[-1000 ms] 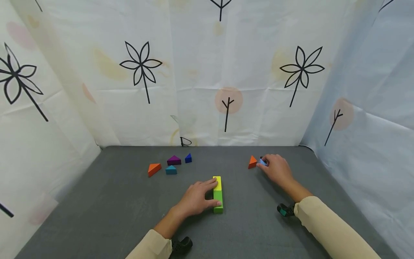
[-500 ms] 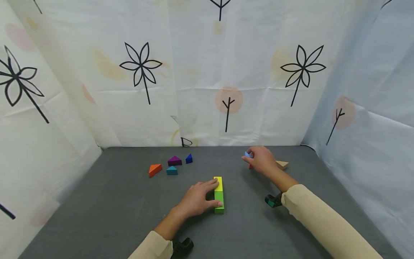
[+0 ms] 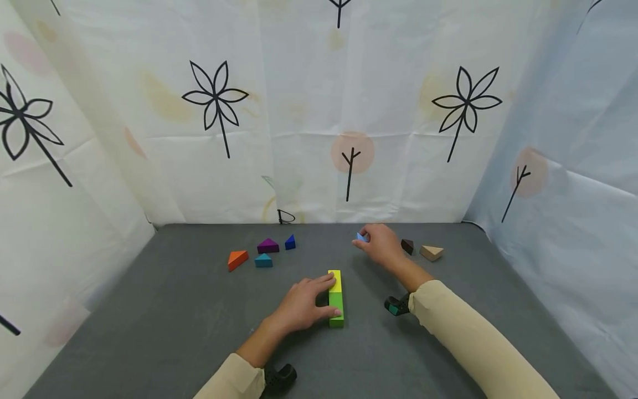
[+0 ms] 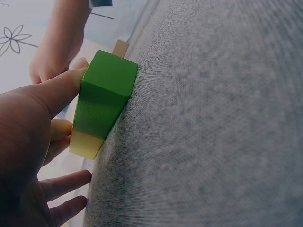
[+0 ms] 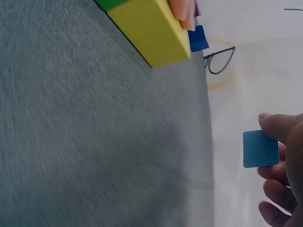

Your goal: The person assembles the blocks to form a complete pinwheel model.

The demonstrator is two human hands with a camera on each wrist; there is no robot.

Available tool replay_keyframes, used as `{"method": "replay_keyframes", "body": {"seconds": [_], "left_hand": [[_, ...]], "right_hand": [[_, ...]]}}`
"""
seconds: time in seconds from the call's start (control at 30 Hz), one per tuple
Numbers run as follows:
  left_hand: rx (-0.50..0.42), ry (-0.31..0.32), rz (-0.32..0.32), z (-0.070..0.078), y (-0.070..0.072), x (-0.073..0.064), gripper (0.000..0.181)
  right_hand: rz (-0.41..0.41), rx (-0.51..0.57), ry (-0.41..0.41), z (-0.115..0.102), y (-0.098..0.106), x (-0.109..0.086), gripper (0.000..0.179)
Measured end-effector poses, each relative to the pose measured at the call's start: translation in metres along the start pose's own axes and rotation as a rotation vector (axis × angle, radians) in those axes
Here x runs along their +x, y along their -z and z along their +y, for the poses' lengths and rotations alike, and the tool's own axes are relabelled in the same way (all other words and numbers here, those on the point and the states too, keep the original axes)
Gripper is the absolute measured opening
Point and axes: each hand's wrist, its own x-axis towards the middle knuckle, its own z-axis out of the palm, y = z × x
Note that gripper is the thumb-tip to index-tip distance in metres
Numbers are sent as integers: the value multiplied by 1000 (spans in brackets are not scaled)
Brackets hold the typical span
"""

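My left hand [image 3: 301, 305] rests on a yellow block [image 3: 338, 285] and a green block [image 3: 336, 306] that lie end to end on the table. Its thumb [image 4: 66, 87] touches the green one while the fingertips lie on the yellow one. The other fingers spread out past the blocks. Toward the back, my right hand [image 3: 382, 245] pinches a small light blue triangular block [image 3: 361, 238] between thumb and fingers. In the right wrist view this block [image 5: 261, 149] shows a square face, held in front of the white backdrop.
Left of the middle stand an orange [image 3: 237, 259], a purple [image 3: 268, 245], a teal [image 3: 263, 260] and a dark blue triangular block [image 3: 290, 242]. Beyond the right wrist are a dark brown [image 3: 407, 246] and a tan block [image 3: 431, 252]. A white patterned cloth [image 3: 299, 111] hangs behind the grey table.
My right hand has carried the light blue block leftward, away from the brown and tan blocks, which now show. The right orange block is now hidden behind it. My left hand stays put.
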Motion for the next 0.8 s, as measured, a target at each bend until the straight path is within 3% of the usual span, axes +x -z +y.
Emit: {"method": "replay_keyframes", "body": {"seconds": [0.33, 0.53, 0.8], "left_hand": [[-11, -7, 13, -2, 0, 1, 73], [-13, -29, 10, -2, 1, 0, 67], [85, -49, 5, 4, 3, -2, 60]], "right_hand": [[-49, 53, -16, -11, -27, -1, 32], [-96, 78, -72, -17, -40, -2, 27], [-176, 143, -105, -25, -44, -2, 26]]}}
